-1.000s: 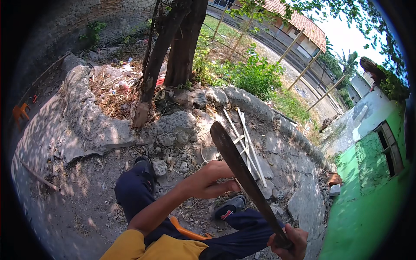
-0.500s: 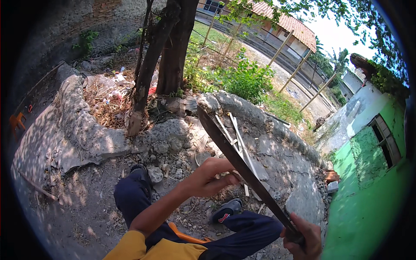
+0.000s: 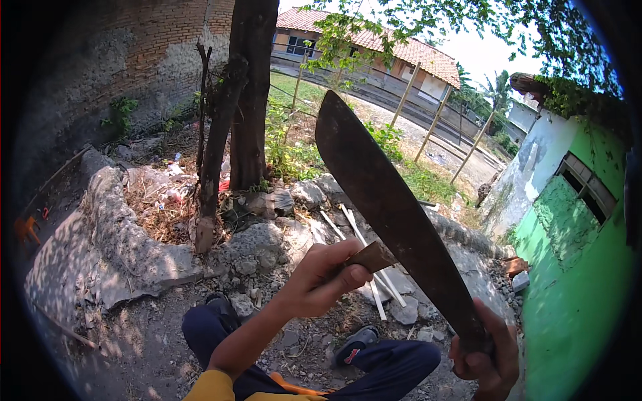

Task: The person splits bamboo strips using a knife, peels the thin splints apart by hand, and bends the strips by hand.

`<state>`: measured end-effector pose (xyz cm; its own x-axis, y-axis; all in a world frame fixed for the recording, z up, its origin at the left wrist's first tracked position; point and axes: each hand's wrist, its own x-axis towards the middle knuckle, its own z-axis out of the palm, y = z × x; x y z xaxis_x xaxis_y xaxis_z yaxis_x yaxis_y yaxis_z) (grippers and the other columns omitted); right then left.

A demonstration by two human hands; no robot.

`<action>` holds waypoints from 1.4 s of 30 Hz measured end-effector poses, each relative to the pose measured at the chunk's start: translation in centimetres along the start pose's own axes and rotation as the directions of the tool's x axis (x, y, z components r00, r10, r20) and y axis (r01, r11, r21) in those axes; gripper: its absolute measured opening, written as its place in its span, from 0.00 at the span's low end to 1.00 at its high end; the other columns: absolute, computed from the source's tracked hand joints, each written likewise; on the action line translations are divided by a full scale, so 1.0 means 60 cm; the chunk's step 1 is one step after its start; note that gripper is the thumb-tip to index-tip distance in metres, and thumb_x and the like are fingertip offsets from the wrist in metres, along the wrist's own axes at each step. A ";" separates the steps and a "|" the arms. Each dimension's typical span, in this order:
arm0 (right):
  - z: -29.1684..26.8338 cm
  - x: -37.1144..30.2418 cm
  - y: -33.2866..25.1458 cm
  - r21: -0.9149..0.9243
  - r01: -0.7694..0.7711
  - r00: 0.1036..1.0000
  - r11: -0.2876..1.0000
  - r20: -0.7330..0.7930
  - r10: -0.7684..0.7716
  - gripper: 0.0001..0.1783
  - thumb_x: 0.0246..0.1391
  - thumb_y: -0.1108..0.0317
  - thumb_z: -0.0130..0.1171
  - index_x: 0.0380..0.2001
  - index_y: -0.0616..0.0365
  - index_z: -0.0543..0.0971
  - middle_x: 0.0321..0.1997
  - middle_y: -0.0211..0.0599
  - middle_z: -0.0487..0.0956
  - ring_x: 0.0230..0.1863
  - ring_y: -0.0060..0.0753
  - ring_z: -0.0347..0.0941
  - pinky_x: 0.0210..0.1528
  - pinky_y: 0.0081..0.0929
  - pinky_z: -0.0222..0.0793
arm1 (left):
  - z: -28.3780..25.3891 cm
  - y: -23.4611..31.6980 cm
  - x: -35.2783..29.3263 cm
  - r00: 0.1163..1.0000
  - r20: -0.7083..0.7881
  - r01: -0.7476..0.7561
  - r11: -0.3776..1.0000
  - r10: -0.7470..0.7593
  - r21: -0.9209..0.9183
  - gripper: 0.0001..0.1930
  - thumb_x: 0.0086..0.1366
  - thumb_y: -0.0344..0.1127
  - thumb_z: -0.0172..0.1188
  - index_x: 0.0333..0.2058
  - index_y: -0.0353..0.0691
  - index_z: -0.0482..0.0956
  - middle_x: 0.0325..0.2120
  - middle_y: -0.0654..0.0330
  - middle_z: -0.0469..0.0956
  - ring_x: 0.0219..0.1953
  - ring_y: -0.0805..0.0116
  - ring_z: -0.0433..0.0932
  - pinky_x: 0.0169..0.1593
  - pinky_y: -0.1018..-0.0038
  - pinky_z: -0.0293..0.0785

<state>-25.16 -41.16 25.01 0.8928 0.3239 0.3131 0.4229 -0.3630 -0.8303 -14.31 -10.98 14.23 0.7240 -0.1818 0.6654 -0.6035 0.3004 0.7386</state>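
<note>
A machete (image 3: 404, 220) with a long dark blade slants up and leftward before me, its broad side facing me and its tip above the stones. Closed around its handle end is my right hand (image 3: 491, 361), at the lower right. My left hand (image 3: 322, 277) pinches a small, flat brown block (image 3: 373, 256) between thumb and fingers. The block's far end meets the blade's left edge near mid-length; whether it presses on the metal I cannot tell. Its material is unclear. The handle is mostly hidden in my right fist.
Thin white strips (image 3: 374, 264) lie on the rubble beyond my hands. A broken concrete rim (image 3: 137, 260) curves around a tree trunk (image 3: 251, 127) and litter. On the right stands a green wall (image 3: 568, 314). An orange chair (image 3: 27, 229) is at the far left.
The machete has turned from nearly edge-on to showing its broad side. More of the brown block shows in my left hand. My right hand has shifted slightly right; the view has tilted up.
</note>
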 end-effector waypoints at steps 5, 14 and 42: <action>-0.008 -0.003 0.018 0.069 -0.054 0.998 0.996 0.038 0.051 0.44 0.61 0.53 0.65 0.72 0.69 0.66 0.28 0.45 0.81 0.22 0.23 0.74 0.23 0.23 0.69 | 0.014 -0.002 0.002 0.999 0.025 0.031 0.998 -0.030 -0.049 0.17 0.79 0.46 0.58 0.46 0.35 0.79 0.27 0.65 0.76 0.28 0.79 0.72 0.32 0.76 0.68; -0.021 0.005 0.056 0.039 0.190 0.951 0.981 0.241 -0.193 0.36 0.72 0.63 0.56 0.75 0.73 0.60 0.25 0.29 0.73 0.24 0.18 0.66 0.27 0.21 0.62 | 0.052 0.002 0.019 0.996 -0.060 -0.078 0.970 0.066 -0.230 0.14 0.78 0.40 0.60 0.47 0.33 0.75 0.31 0.58 0.81 0.30 0.74 0.80 0.34 0.75 0.77; 0.090 0.032 0.174 0.123 0.572 0.818 0.811 -0.016 -0.574 0.36 0.68 0.73 0.57 0.77 0.59 0.64 0.36 0.46 0.82 0.28 0.37 0.76 0.31 0.33 0.73 | 0.053 0.029 0.017 0.990 -0.118 -0.102 0.972 0.079 -0.209 0.20 0.68 0.46 0.73 0.33 0.31 0.83 0.27 0.60 0.75 0.28 0.67 0.77 0.27 0.71 0.81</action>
<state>-19.88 -39.64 14.46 0.4903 0.4598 0.7404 0.8344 -0.0022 -0.5512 -15.70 -13.63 16.54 0.7085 -0.0459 0.7042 -0.5910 0.5067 0.6276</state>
